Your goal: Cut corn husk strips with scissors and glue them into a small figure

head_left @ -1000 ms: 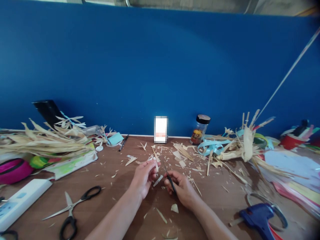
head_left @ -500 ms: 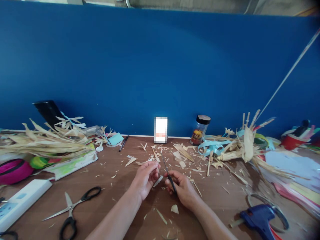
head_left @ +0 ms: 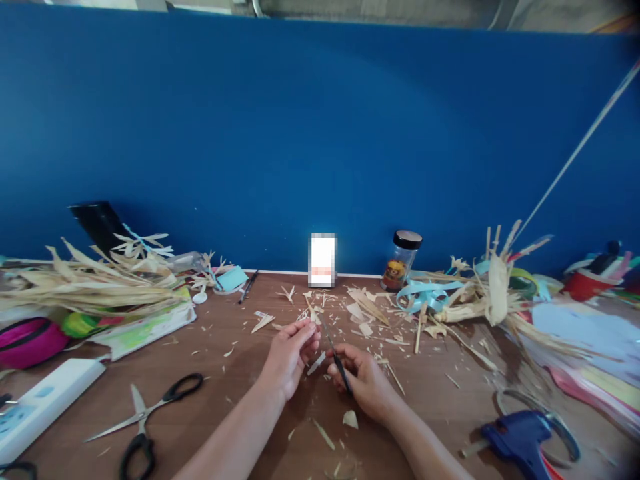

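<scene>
My left hand [head_left: 295, 350] is closed in a pinch at the middle of the brown table, its thumb and forefinger on a small pale strip of dried husk [head_left: 313, 313] that sticks out past the fingertips. Just to the right, my right hand [head_left: 360, 377] grips a pair of scissors [head_left: 341, 370] by the black handle. Their narrow blades point up and left, close beside the husk strip; whether they touch it I cannot tell. Small husk cuttings [head_left: 365, 329] are scattered around both hands.
Another pair of scissors [head_left: 143, 420] lies spread at the left near a white power strip [head_left: 47, 407]. A blue glue gun [head_left: 517, 437] is at right front. Husk piles [head_left: 100, 287], a lidded jar [head_left: 400, 261] and a bright phone-like screen [head_left: 323, 260] line the blue partition [head_left: 320, 133].
The scissors have tilted slightly to the left, bringing the blades nearer the left fingertips. My left hand keeps its pinch with hardly any shift.
</scene>
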`<state>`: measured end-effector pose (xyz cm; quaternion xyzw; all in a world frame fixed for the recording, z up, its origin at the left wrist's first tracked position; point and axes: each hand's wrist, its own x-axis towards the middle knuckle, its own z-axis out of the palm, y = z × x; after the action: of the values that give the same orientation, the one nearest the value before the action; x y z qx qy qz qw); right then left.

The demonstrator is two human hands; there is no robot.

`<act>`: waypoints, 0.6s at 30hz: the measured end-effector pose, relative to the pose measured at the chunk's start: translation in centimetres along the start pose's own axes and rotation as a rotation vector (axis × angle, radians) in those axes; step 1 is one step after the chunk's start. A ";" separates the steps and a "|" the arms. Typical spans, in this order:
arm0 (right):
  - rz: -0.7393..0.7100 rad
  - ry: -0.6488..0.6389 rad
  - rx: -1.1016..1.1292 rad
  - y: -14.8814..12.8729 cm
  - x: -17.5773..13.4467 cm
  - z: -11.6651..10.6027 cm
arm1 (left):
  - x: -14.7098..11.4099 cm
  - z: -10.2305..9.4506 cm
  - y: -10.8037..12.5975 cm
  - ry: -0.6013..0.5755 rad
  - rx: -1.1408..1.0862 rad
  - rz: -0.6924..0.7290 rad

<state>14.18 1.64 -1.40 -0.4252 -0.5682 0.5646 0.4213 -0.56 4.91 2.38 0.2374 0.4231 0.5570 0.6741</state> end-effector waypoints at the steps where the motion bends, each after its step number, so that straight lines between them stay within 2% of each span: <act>1: 0.000 -0.003 -0.002 0.0 0.0 0.0 | 0.0 0.0 0.0 0.003 0.009 0.003; 11: -0.004 -0.051 -0.083 -0.8 -0.2 -0.1 | 0.2 -0.1 -0.1 0.026 0.049 -0.006; 18: 0.032 -0.056 -0.049 -0.8 -0.3 0.0 | 0.3 -0.1 -0.1 0.023 0.081 -0.011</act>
<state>14.29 1.39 -0.63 -0.4285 -0.5867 0.5688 0.3856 -0.63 5.14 2.16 0.2555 0.4543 0.5386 0.6620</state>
